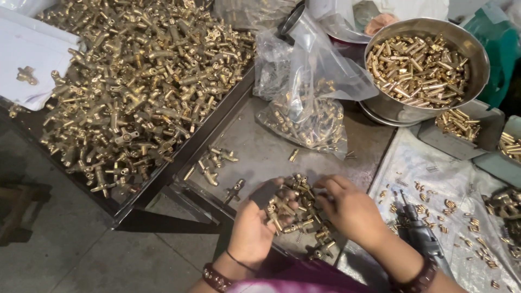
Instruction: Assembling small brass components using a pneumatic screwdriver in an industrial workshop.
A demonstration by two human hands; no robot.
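Observation:
My left hand [254, 228] is cupped palm-up near the bottom centre, holding a handful of small brass fittings [287, 209]. My right hand [350, 209] reaches in from the right, its fingertips touching the fittings piled in the left palm. Both hands hover over a grey metal work surface [260, 154] where a few loose brass valve parts [214, 163] lie. More brass pieces rest under the hands near the surface's front edge [323, 247].
A large tray heaped with brass valve bodies [135, 81] fills the upper left. A steel bowl of brass pins [420, 62] stands upper right, beside a clear plastic bag of parts [306, 116]. A power drill [418, 230] and scattered brass bits lie on a sheet at right.

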